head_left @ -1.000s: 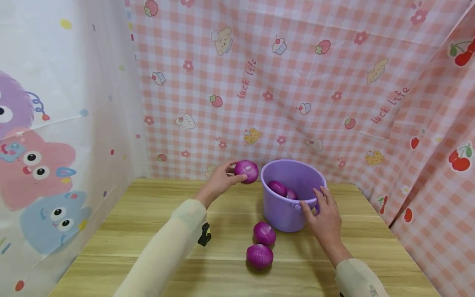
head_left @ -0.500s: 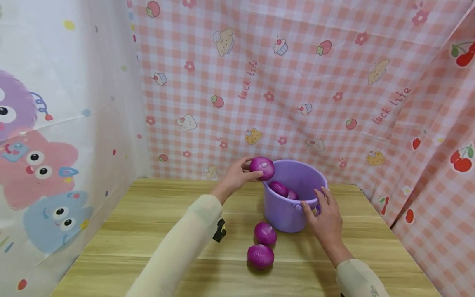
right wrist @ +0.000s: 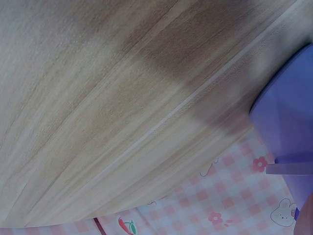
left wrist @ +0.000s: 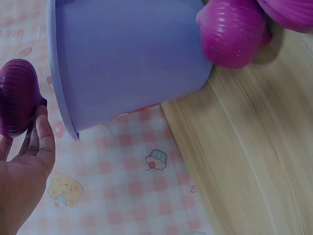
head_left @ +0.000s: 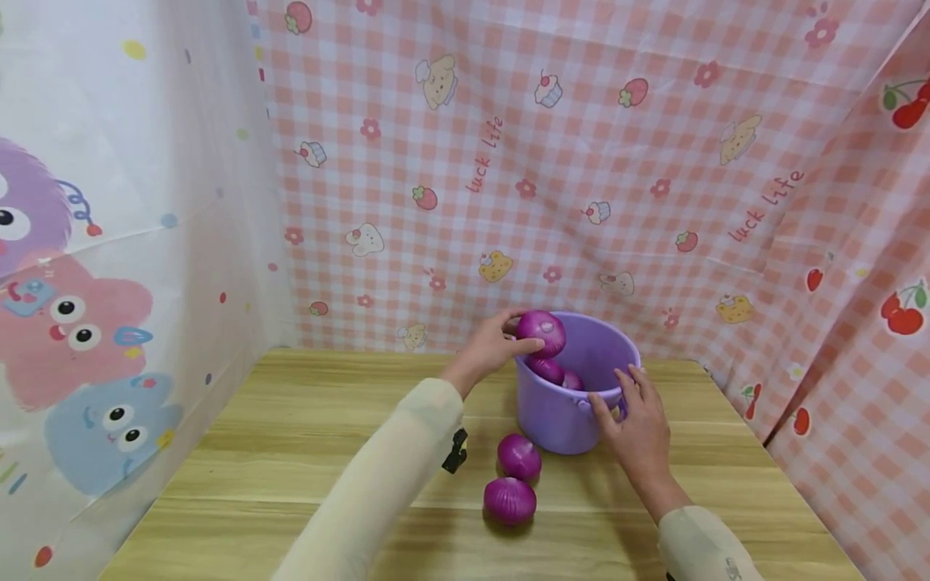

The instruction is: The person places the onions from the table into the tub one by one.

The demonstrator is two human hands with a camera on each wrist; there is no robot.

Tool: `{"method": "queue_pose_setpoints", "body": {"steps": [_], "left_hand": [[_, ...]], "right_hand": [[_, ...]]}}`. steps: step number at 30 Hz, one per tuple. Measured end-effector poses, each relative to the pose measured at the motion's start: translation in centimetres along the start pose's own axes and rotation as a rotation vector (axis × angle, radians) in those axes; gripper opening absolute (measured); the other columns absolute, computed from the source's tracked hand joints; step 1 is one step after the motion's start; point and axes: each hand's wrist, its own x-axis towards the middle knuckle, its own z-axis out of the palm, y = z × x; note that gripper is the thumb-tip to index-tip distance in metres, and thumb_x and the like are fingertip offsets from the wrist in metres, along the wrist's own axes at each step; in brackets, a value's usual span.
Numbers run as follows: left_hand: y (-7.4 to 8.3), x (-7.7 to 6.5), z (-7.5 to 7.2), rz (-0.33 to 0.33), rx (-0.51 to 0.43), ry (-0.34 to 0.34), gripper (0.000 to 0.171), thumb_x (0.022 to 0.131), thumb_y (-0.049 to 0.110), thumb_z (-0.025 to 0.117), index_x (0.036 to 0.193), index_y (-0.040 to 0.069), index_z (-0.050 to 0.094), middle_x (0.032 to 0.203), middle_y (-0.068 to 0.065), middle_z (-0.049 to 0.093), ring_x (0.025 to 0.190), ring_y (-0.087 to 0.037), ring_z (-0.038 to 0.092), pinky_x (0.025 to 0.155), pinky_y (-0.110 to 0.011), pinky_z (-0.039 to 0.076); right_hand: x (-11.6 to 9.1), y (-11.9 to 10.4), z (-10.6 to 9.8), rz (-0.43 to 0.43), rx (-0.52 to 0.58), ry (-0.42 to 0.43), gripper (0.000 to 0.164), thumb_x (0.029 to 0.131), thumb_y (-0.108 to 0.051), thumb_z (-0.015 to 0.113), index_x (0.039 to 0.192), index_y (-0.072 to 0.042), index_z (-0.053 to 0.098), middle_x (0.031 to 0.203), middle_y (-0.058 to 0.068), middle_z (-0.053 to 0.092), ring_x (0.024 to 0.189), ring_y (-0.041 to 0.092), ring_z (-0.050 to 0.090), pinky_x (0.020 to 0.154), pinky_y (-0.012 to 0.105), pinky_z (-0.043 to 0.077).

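My left hand pinches a purple onion between thumb and fingers, over the left rim of a light purple bucket. In the left wrist view the held onion is beyond the bucket's mouth edge. Two more onions show inside the bucket, partly covered by its front wall. The right hand grips the bucket's right front rim, thumb at the outside. Only a sliver of that hand appears in the right wrist view, beside the bucket wall.
Two purple onions lie close together on the wooden table, in front of the bucket. A pink checked cloth hangs behind the table's back edge. A white patterned cloth hangs at the left.
My left hand has carried its onion rightward, from left of the bucket to over its opening. The right hand, bucket and table onions have stayed in place.
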Motion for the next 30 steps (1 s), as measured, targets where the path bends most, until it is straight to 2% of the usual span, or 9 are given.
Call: {"method": "queue_pose_setpoints", "body": {"steps": [6,13,17,24,30], "left_hand": [[0.4,-0.3,0.3,-0.026,0.021,-0.028,0.071,0.086,0.032,0.078,0.147,0.013,0.047,0.117,-0.009,0.064,0.106,-0.025,0.062,0.088,-0.036,0.054],[-0.4,-0.5,-0.2,-0.002,0.015,-0.002,0.066,0.087,0.03,0.078,0.145,0.013,0.05,0.115,-0.009,0.064,0.105,-0.026,0.062,0.087,-0.037,0.054],[-1.0,-0.8,-0.8,-0.012,0.02,0.001,0.065,0.088,0.031,0.077,0.145,0.016,0.05,0.116,-0.01,0.064,0.105,-0.025,0.062,0.087,-0.038,0.054],[-2.1,-1.5,-2.2,-0.029,0.036,0.012,0.068,0.089,0.036,0.074,0.147,0.014,0.048,0.122,-0.012,0.063,0.109,-0.026,0.061,0.091,-0.041,0.052],[-3.2,-2.2,-3.0,-0.03,0.038,0.004,0.064,0.091,0.033,0.073,0.147,0.015,0.048,0.125,-0.014,0.062,0.113,-0.027,0.058,0.095,-0.044,0.051]], "right_hand": [[0.0,0.1,0.1,-0.014,0.004,0.012,0.057,0.084,-0.032,0.073,0.128,0.003,0.06,0.137,0.025,0.052,0.132,0.045,0.043,0.1,0.063,0.04],[0.0,0.1,0.2,-0.017,-0.001,0.013,0.057,0.084,-0.031,0.073,0.128,0.003,0.06,0.138,0.025,0.051,0.132,0.046,0.043,0.099,0.063,0.041],[0.0,0.2,0.2,-0.015,0.0,0.016,0.058,0.084,-0.031,0.073,0.128,0.003,0.06,0.138,0.025,0.052,0.132,0.045,0.043,0.098,0.063,0.041],[0.0,0.1,0.2,-0.018,0.002,0.024,0.057,0.085,-0.032,0.072,0.128,0.003,0.06,0.138,0.025,0.052,0.131,0.045,0.043,0.098,0.064,0.041],[0.0,0.0,0.1,-0.013,0.003,0.015,0.057,0.085,-0.031,0.072,0.128,0.004,0.06,0.138,0.026,0.051,0.132,0.046,0.042,0.099,0.063,0.04]]}}
